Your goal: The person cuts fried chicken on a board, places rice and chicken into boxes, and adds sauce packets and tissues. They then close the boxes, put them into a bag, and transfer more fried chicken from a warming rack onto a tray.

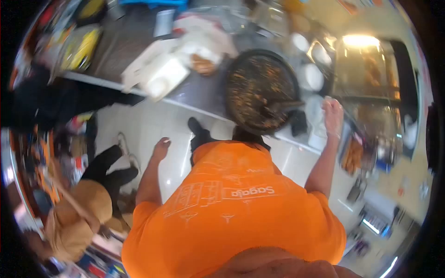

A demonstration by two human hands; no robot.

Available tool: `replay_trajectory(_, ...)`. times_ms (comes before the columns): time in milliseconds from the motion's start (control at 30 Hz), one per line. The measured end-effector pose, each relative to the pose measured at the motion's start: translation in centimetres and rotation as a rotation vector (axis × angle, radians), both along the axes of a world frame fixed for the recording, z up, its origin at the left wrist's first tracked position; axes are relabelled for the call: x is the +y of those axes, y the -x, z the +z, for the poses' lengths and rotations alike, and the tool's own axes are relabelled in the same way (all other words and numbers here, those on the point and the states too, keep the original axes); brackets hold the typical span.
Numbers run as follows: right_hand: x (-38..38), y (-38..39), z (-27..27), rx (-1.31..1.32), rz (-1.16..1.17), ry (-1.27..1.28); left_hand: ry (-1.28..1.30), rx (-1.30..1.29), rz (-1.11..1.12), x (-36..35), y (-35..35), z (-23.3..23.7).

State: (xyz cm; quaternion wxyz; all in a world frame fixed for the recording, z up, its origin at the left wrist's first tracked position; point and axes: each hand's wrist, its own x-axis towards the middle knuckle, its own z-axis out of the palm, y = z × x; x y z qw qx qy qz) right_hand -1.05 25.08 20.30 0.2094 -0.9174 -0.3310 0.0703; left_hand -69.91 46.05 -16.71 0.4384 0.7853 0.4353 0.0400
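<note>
Over the floor, left of the orange shirt, hangs my left hand (162, 148), its fingers curled together; whether anything small is in them cannot be made out. My right hand (332, 110), in what looks like a clear glove, is at the counter's right part with its fingers bent, beside a clear plastic item (316, 116). To its left, a round dark pan (229, 92) holds brown shredded food, and a dark handle or utensil (285, 105) lies across its right side. White open boxes (168, 76) and a brown food piece (203, 65) are further left.
A lit glass display case (366, 69) stands at the right, with a tray of orange-brown food (353, 155) below it. White round containers (310, 77) sit beside the pan. A person in a tan shirt (79, 217) is at the lower left; a dark-clothed person (60, 99) is at the left.
</note>
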Motion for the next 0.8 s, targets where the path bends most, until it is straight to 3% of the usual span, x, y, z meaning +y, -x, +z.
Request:
replay_trajectory(33, -4.2, -1.4, 0.1, -0.083, -0.082, 0.112, 0.514, 0.082, 0.213, 1.3, -2.2, 2.7)
replay_trajectory(100, -12.3, -3.3, -2.6, -0.301, -0.002, 0.092, 0.682, 0.129, 0.094, 3.6, -6.3, 7.4)
replay_trajectory(167, -18.5, -4.9, -3.6, -0.134, -0.253, 0.181, 0.635, 0.365, -0.065, 3.1, -14.8, 18.1)
replay_trajectory(233, -26.2, -7.5, -7.1, -0.124, -0.405, 0.219, 0.638, 0.098, -0.169, 0.8, -21.5, 23.8)
replay_trajectory(400, -38.0, -12.6, -12.6, -0.060, -0.561, 0.459, 0.223, -0.405, -0.441, -9.7, -42.5, 34.8)
replay_trajectory(500, -43.5, -15.9, -18.3, -0.082, -0.520, 0.350, 0.183, -0.478, -0.628, -18.5, -57.2, 36.9)
replay_trajectory(533, -42.1, -15.8, -16.3, 0.047, -0.564, 0.431, 0.050, -0.458, -0.737, -21.8, -61.8, 36.9)
replay_trajectory(567, -42.9, -16.0, -17.5, -0.003, -0.542, 0.390, 0.081, -0.532, -0.777, -25.1, -66.1, 35.1)
replay_trajectory(633, -44.2, -16.7, -20.9, -0.121, -0.509, 0.288, 0.017, -0.446, -0.976, -30.7, -73.7, 32.9)
replay_trajectory(733, -44.5, -17.1, -22.1, -0.040, -0.574, 0.010, -0.211, -0.467, -1.094, -35.9, -82.8, 26.7)
replay_trajectory(800, -46.3, -15.9, -20.7, 0.115, -0.498, -0.077, -0.341, -0.383, -1.098, -37.4, -86.5, 22.8)
